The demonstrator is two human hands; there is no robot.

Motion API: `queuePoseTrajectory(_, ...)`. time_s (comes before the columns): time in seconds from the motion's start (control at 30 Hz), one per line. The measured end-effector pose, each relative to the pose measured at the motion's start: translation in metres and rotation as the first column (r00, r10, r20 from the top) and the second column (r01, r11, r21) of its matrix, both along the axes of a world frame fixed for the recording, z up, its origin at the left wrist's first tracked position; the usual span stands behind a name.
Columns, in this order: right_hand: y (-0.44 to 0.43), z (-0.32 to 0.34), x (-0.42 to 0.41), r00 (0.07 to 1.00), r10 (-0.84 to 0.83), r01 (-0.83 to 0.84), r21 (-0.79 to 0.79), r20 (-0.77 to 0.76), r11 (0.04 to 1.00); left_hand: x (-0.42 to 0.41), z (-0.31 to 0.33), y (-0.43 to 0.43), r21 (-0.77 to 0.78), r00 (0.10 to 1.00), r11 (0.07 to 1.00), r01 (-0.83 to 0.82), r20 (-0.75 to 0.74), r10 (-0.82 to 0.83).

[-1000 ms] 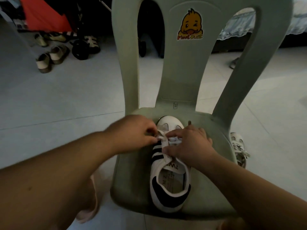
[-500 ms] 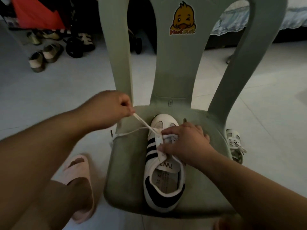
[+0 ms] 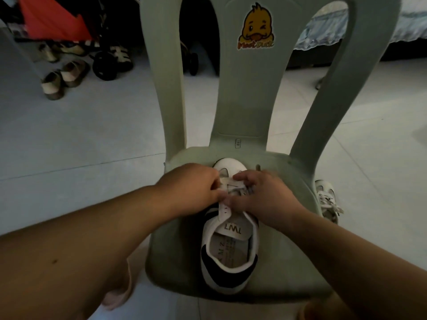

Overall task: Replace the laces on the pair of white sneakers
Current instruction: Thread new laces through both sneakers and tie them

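A white sneaker point(image 3: 228, 248) with dark stripes and a dark heel patch lies on the seat of a pale green plastic chair point(image 3: 175, 262), toe toward the backrest. My left hand point(image 3: 191, 185) pinches the white lace point(image 3: 227, 181) over the front eyelets. My right hand point(image 3: 265, 195) sits curled on the right side of the eyelet row, fingertips on the same lace and the shoe's upper. The two hands meet above the tongue. The second white sneaker point(image 3: 327, 199), laced, stands on the floor to the right of the chair.
The chair's tall backrest point(image 3: 245, 88) carries a yellow duck sticker. Several sandals point(image 3: 62, 77) and a stroller wheel point(image 3: 105, 65) lie at the back left of the tiled floor. A pink slipper point(image 3: 120, 294) shows under my left forearm. A bed edge point(image 3: 328, 31) is far right.
Half a second ago my left hand was out to the left, pulling the lace taut away from the shoe. It has come back to the eyelets and meets my right hand again.
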State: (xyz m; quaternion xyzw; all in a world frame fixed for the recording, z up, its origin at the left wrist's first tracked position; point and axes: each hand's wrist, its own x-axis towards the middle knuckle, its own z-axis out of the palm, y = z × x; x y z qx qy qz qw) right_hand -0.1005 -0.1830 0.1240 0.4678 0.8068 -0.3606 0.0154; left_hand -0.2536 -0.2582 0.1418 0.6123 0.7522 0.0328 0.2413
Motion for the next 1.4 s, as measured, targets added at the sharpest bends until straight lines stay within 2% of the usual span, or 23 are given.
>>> queuePoseTrajectory(0.13, -0.001, 0.001, 0.000, 0.999, 0.010, -0.012, 0.030, 0.049, 0.999, -0.008, 0.006, 0.004, -0.022, 0.999, 1.000, 0.021, 0.044, -0.020)
queuePoseTrajectory(0.37, 0.003, -0.002, 0.002, 0.999, 0.036, -0.036, 0.055, 0.005, 0.998, -0.015, 0.012, -0.005, -0.115, 0.994, 0.993, -0.007, 0.107, 0.020)
queuePoseTrajectory(0.63, 0.012, -0.002, 0.002, 0.977, 0.214, -0.212, 0.187, 0.010, 0.959, 0.000, -0.005, 0.002, 0.003, 0.988, 0.995, -0.104, 0.115, 0.103)
queuePoseTrajectory(0.83, 0.016, -0.002, -0.009, 0.938, 0.308, -0.343, 0.280, 0.162, 0.897, 0.002, -0.004, 0.001, 0.107, 0.993, 0.992, -0.072, 0.103, 0.061)
queuePoseTrajectory(1.07, 0.012, 0.004, -0.008, 0.922, 0.387, -0.379, 0.285, 0.031, 0.880, -0.001, -0.005, -0.003, 0.168, 0.992, 0.984, -0.056, 0.123, 0.035)
queuePoseTrajectory(1.17, 0.008, -0.003, -0.010, 0.940, 0.342, -0.315, 0.404, 0.007, 0.859, -0.002, -0.005, -0.004, 0.214, 0.997, 0.977, 0.004, 0.071, -0.020)
queuePoseTrajectory(1.23, 0.004, -0.007, -0.012, 0.944, 0.329, -0.290, 0.567, 0.036, 0.771, -0.004, -0.005, -0.005, 0.268, 0.993, 0.956, 0.122, -0.037, -0.116)
queuePoseTrajectory(1.3, -0.001, -0.008, -0.012, 0.950, 0.309, -0.259, 0.648, 0.039, 0.716, -0.006, -0.008, -0.008, 0.398, 0.965, 0.881, 0.256, -0.163, -0.207)
queuePoseTrajectory(1.33, -0.001, -0.010, -0.012, 0.948, 0.317, -0.262, 0.644, 0.032, 0.718, -0.007, -0.010, -0.010, 0.441, 0.957, 0.853, 0.279, -0.196, -0.212)
queuePoseTrajectory(1.4, 0.002, -0.011, -0.012, 0.943, 0.333, -0.278, 0.549, 0.000, 0.788, -0.004, -0.010, -0.012, 0.396, 0.977, 0.896, 0.202, -0.148, -0.155)
